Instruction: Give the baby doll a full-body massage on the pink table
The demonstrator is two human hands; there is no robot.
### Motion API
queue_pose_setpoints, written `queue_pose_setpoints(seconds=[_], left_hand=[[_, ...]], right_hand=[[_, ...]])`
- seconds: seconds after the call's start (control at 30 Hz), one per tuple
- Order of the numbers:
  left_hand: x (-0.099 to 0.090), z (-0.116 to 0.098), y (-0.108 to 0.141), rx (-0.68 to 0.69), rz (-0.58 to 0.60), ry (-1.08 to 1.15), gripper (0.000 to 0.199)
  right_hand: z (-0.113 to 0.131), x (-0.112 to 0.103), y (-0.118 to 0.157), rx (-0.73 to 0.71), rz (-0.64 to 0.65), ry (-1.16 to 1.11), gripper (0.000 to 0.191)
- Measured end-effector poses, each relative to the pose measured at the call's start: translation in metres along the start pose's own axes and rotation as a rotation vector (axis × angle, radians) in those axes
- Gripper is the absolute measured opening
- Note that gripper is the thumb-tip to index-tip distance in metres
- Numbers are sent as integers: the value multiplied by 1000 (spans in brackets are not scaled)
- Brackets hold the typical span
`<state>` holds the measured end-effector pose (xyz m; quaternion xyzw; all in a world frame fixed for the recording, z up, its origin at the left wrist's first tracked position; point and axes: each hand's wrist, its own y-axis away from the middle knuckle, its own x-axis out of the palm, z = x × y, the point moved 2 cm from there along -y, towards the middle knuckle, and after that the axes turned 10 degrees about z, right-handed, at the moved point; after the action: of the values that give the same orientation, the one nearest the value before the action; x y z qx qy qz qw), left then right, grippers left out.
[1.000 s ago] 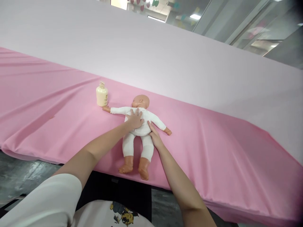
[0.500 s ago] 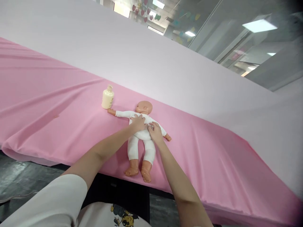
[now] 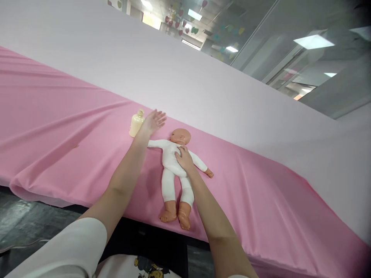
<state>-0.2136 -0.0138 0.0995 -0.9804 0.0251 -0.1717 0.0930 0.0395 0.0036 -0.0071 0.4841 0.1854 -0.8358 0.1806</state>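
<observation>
A baby doll (image 3: 171, 160) with a white cloth body and bare plastic head and feet lies on its back on the pink cloth, its head turned to the left. My right hand (image 3: 184, 159) rests on the doll's chest with the fingers spread. Above the cloth, left of the doll's head, my left hand (image 3: 155, 121) is raised with its fingers apart and holds nothing. Close beside that wrist stands a cream pump bottle (image 3: 136, 123), upright. My left forearm hides the doll's hand on that side.
The pink cloth (image 3: 72, 162) covers a long table, with folds at the left and right. A plain white wall (image 3: 203, 85) rises behind it, topped by glass panes (image 3: 261, 46). Dark floor (image 3: 26, 216) shows at the lower left.
My left hand has lifted off the doll's chest and moved up and left towards the bottle. My right hand stays on the chest, its fingers now flatter.
</observation>
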Motion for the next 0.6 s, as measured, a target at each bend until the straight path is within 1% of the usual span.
queue_pose_setpoints(seconds=[0.07,0.1,0.2,0.3,0.37,0.43,0.6], left_hand=[[-18,-2,-3,47,-82,337,41],[-24,0,-4,54,-119,447,39],[-36,5,-6,96,-240,695,33],[-39,7,-9,166,-330,903,27],[-39,6,-10,176,-354,982,28],[-39,5,-12,184,-360,1015,29],[-43,9,-13,204,-356,967,30]], right_hand=[[0,-1,0,10,2,5,49],[1,-1,1,13,1,8,49],[1,1,1,16,-15,10,50],[-1,2,2,18,-31,2,50],[-3,4,3,8,-48,-7,50],[-6,5,4,-8,-63,-17,49],[-11,9,5,-31,-86,0,50]])
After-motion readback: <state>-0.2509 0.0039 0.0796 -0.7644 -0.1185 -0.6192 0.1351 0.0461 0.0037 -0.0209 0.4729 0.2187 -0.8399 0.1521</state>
